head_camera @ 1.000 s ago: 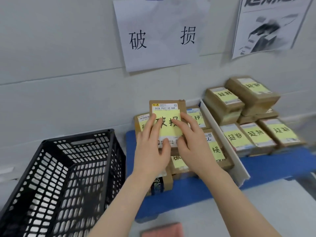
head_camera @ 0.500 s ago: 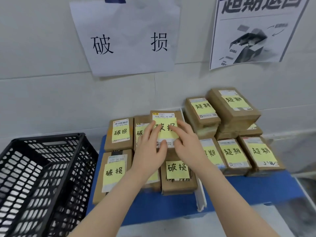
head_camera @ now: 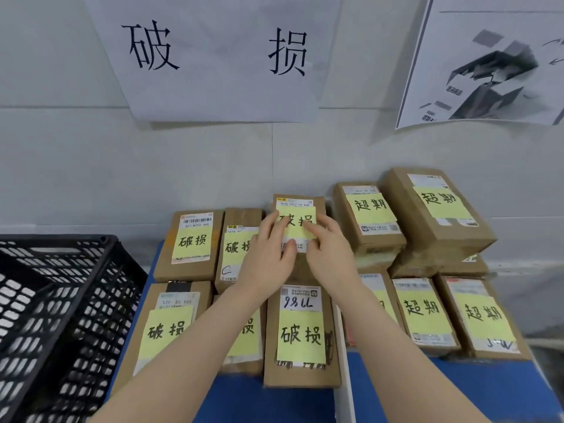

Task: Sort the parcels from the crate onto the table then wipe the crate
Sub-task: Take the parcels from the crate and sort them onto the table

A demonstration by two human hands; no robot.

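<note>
A brown cardboard parcel (head_camera: pixel 297 206) with a yellow note sits on top of the back row of the left group, against the wall. My left hand (head_camera: pixel 268 257) and my right hand (head_camera: pixel 328 254) both lie on it, fingers fairly straight across its yellow label, thumbs at its near edge. Several more parcels with yellow notes lie flat around it on the blue table (head_camera: pixel 427 389). The black slatted crate (head_camera: pixel 61 300) stands at the left, beside the table, and I see no parcel in the part of it that shows.
A white divider strip (head_camera: pixel 343 361) splits the table into a left group and a right group (head_camera: pixel 427 312) of parcels, some stacked two high. Two paper signs (head_camera: pixel 213 56) hang on the white wall behind.
The view has swung left and closer over the table. Both hands carried the parcel toward the wall and set it lower, onto the back row of the left group.
</note>
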